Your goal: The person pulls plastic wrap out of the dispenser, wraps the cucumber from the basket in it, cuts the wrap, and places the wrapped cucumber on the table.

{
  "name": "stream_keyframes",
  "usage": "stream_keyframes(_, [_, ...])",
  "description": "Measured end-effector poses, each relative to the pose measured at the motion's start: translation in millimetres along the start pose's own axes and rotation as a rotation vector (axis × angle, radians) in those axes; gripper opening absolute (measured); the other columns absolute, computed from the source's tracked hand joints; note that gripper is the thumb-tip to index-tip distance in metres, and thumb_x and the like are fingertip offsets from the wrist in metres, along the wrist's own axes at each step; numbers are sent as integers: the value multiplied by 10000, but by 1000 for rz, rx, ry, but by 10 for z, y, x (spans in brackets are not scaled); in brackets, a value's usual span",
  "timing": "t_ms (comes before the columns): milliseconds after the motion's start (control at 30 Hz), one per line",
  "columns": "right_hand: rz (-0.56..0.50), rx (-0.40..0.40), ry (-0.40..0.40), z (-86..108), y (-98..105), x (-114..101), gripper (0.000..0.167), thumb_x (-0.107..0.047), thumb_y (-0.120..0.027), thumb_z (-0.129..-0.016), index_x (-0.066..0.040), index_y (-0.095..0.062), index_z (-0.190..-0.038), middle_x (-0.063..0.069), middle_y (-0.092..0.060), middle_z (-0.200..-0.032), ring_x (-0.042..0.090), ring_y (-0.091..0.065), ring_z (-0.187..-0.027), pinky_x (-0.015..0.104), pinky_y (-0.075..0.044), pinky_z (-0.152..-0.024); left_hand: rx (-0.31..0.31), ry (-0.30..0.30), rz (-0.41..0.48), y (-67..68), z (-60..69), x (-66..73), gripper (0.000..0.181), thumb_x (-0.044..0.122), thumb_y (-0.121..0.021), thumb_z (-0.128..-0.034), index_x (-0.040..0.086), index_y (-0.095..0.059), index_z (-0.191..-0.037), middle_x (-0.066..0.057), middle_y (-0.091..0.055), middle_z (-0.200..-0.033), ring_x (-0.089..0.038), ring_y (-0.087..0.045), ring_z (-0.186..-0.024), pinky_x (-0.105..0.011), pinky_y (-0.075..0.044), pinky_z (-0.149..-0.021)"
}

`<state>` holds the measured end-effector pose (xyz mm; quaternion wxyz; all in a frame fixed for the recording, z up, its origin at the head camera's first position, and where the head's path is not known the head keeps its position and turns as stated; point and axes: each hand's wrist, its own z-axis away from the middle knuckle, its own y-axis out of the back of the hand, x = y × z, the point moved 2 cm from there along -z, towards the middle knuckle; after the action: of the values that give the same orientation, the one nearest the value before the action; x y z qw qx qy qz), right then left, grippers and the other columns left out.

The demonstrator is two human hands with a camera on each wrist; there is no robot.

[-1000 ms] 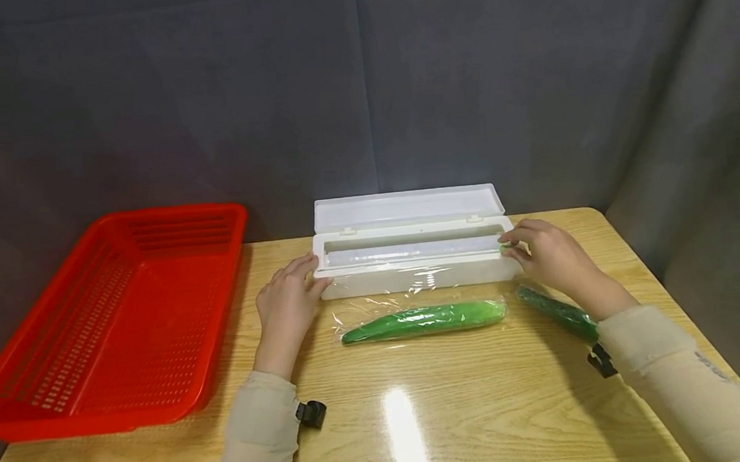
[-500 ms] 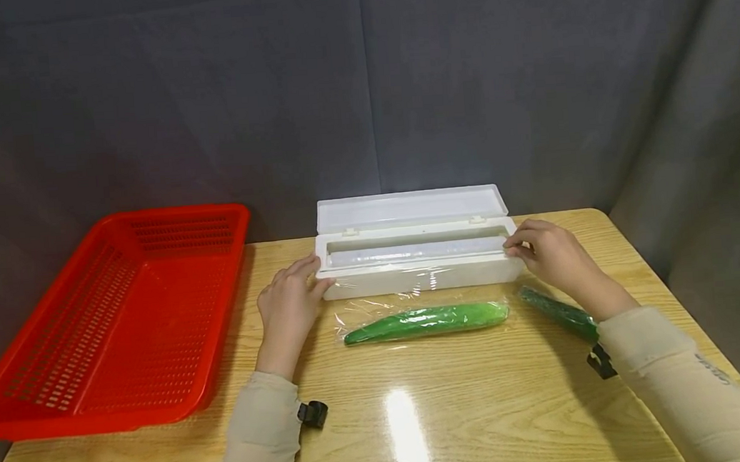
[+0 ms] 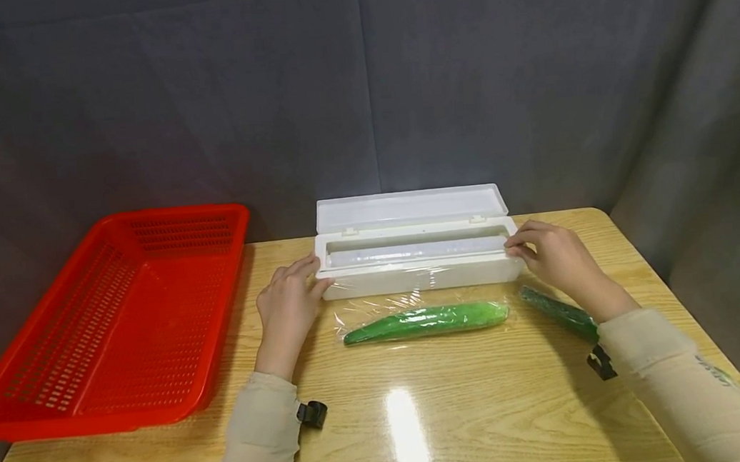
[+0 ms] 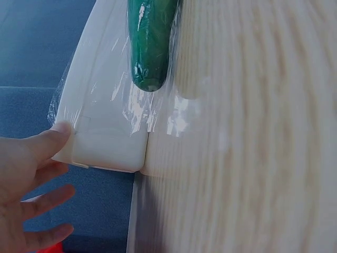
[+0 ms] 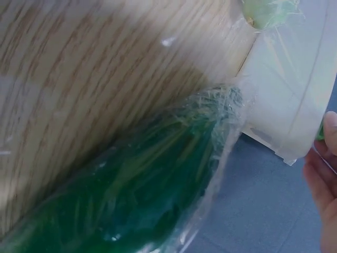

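Observation:
A white cling film dispenser (image 3: 421, 279) stands at the back of the table with its lid (image 3: 410, 208) raised and a film roll (image 3: 419, 250) inside. My left hand (image 3: 290, 304) holds its left end, thumb on the front edge. At the right end my right hand (image 3: 555, 257) pinches a small green piece (image 5: 320, 132), mostly hidden by the fingers. Clear film (image 3: 381, 303) runs from the dispenser over a green cucumber (image 3: 428, 321) lying in front. A second, darker cucumber (image 3: 559, 313), wrapped in film, lies under my right forearm.
A red plastic basket (image 3: 222, 327) with perforated walls stands on the left of the wooden table (image 3: 485, 409). A dark grey curtain (image 3: 239, 111) hangs behind the table and along its right side.
My right hand has shifted slightly to the right along the dispenser's end, and the green piece no longer shows in the head view. The left hand and cucumbers stay in place.

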<state>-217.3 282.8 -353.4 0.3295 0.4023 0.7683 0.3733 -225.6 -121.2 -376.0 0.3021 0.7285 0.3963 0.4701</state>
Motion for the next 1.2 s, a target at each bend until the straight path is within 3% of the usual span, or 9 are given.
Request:
stream_keyframes(367, [-36, 66, 9, 75, -30, -10, 108, 43, -775, -809, 14, -746, -909, 107, -681, -889, 239, -621, -711, 413, -500, -619, -19, 11, 1, 46, -42, -76, 479, 311, -784, -858, 145, -675, -1295, -7, -608, -1361, -297, -590, -1170, -507, -500, -780])
stream_keyframes(600, [-69, 66, 3, 94, -87, -15, 222, 35, -776, -814, -30, -743, -1023, 96, -661, -951, 239, -608, -759, 411, -481, -632, -51, 58, 31, 19, -54, -119, 496, 332, -773, -866, 163, -659, -1318, 2, -587, -1388, -317, -555, -1236, -557, -472, -863])
stream_keyframes(767, [-28, 39, 20, 106, -112, -49, 208, -61, -805, -818, -46, -738, -1014, 128, -641, -1062, 310, -643, -862, 474, -515, -668, -70, 74, 40, 12, -64, -122, 503, 345, -766, -871, 164, -651, -1327, 1, -581, -1396, -319, -544, -1254, -562, -469, -885])
stream_keyframes(867, [9, 46, 35, 130, -131, -64, 204, -97, -824, -804, -45, -729, -977, 138, -627, -1096, 340, -620, -955, 514, -503, -762, -81, 80, 53, 3, -62, -123, 507, 344, -766, -872, 163, -648, -1330, -2, -577, -1401, -322, -538, -1260, -567, -461, -895])
stream_keyframes(1000, [42, 71, 150, 180, -147, -83, 193, -37, -840, -748, -70, -719, -894, 113, -615, -1013, 329, -572, -929, 497, -461, -806, -90, 87, 76, -16, -59, -116, 513, 341, -766, -873, 161, -643, -1337, -8, -574, -1405, -324, -531, -1264, -572, -447, -910])
stream_keyframes(1100, [63, 58, 244, 226, -140, -112, 211, 39, -787, -714, -103, -718, -854, 49, -618, -906, 258, -546, -822, 432, -453, -725, -89, 89, 82, -19, -61, -100, 513, 347, -762, -876, 159, -642, -1338, -10, -575, -1404, -322, -528, -1269, -568, -445, -919])
stream_keyframes(1200, [72, 25, 281, 273, -124, -126, 266, 88, -705, -686, -114, -723, -858, 4, -623, -849, 210, -525, -780, 396, -445, -689, -85, 88, 84, -19, -66, -84, 512, 348, -760, -877, 154, -643, -1336, -14, -577, -1401, -324, -528, -1269, -566, -446, -925])
